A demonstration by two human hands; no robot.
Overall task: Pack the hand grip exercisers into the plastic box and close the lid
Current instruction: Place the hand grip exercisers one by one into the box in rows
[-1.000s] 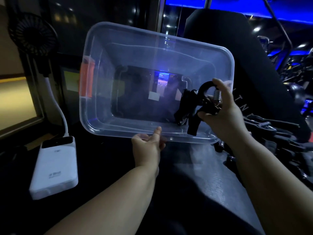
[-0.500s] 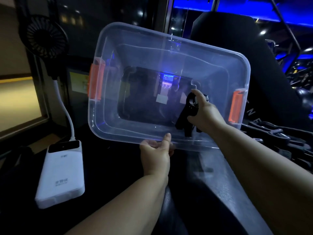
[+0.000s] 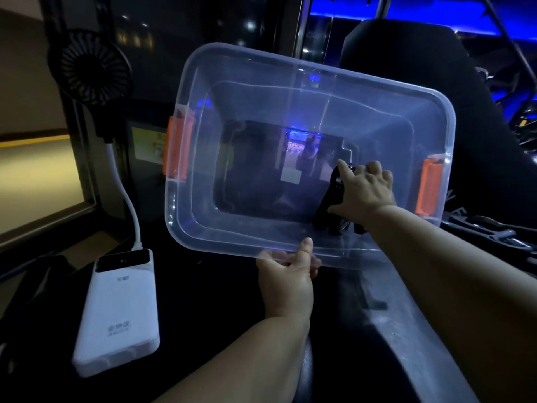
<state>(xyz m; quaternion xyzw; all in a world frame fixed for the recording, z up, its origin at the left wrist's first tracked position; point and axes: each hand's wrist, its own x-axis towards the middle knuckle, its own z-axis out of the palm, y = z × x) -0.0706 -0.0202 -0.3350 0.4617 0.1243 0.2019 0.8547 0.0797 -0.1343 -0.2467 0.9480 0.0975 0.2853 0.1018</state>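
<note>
Over on the left, a black fan [image 3: 90, 66] sits up high, and a white cable [image 3: 128, 205] runs down to a white power bank [image 3: 116, 315] lying on the dark surface. Next comes the box [image 3: 261, 106], clear plastic, held up and tipped so its open mouth faces the camera. Its long axis goes left to right, with the right end a bit lower, and there's an orange latch [image 3: 175, 152] on the left end. The left hand [image 3: 286, 282] pinches the lower rim about midway along, thumb over the inside and fingers curled behind, showing through the plastic. Up and right of it, inside the box, is a black exerciser [image 3: 329, 205] in the lower right corner. The right hand [image 3: 366, 191] reaches in with its fingers wrapped round it. The exerciser runs roughly up and down in frame, leaning a touch, handles pointing at the lower wall and top end under the forefinger. Then there's the right latch [image 3: 430, 186], and beyond it some dark gear [image 3: 494, 231] that's too dim to make out.
</note>
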